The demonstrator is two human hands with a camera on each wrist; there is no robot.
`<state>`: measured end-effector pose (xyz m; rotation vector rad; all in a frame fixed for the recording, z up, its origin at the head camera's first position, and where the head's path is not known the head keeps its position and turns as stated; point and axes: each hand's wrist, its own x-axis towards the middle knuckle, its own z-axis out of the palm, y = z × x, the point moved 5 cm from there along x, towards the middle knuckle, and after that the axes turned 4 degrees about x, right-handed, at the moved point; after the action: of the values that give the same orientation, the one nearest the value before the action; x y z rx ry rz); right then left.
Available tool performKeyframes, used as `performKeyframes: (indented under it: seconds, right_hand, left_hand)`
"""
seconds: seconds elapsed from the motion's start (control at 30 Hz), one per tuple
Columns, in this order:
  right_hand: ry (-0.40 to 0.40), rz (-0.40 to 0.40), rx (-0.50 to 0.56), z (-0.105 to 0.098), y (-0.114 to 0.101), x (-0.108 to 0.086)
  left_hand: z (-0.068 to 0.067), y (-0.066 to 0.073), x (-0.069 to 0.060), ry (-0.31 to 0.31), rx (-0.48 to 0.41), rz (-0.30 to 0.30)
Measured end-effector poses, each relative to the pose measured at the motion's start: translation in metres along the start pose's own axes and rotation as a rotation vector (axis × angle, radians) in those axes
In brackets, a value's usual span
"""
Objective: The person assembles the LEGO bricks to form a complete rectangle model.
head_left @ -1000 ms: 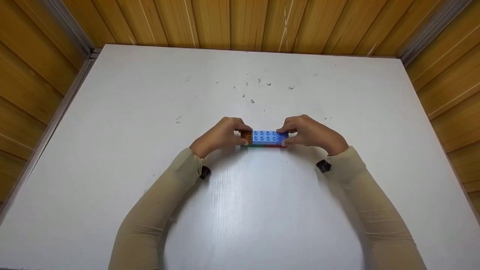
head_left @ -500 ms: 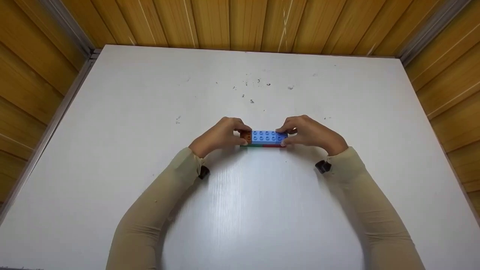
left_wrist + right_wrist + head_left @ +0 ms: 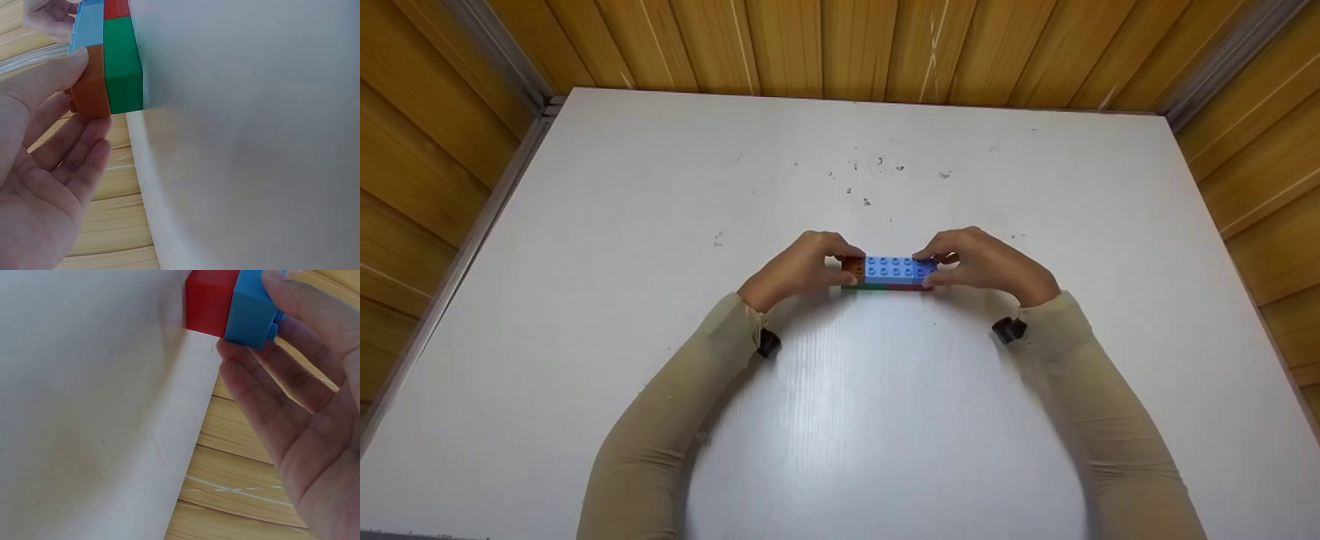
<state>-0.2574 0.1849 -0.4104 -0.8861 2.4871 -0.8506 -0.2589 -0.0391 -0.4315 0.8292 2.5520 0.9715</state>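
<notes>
A two-layer row of toy building bricks stands on the table between my hands. In its top layer are an orange brick [image 3: 93, 84] at the left, a light blue brick [image 3: 889, 268] in the middle and a darker blue brick [image 3: 250, 315] at the right. Beneath them lie a green brick [image 3: 124, 67] on the left and a red brick [image 3: 208, 304] on the right. My left hand [image 3: 802, 268] pinches the orange brick between thumb and fingers. At the opposite end, my right hand [image 3: 991, 264] pinches the darker blue brick. Fingers partly cover both end bricks.
The white table [image 3: 840, 420] has small dark marks [image 3: 867, 201] beyond the bricks. Wood-patterned panels [image 3: 855, 49] enclose its back and sides. A black wrist device [image 3: 768, 343] sits at the left cuff, another black device [image 3: 1008, 330] at the right.
Both hands and the bricks have shifted very slightly toward the table's back. Each hand keeps the same hold.
</notes>
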Motion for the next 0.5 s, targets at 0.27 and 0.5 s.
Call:
performKeyframes:
  seconds: [0.27, 0.5]
  right_hand:
    - [0.033, -0.021, 0.030, -0.004, 0.006, 0.002]
    - [0.063, 0.078, 0.091, -0.008, 0.017, 0.005]
  left_hand:
    - [-0.004, -0.003, 0.004, 0.045, -0.061, -0.018]
    - [-0.011, -0.006, 0.010, 0.114, -0.123, -0.048]
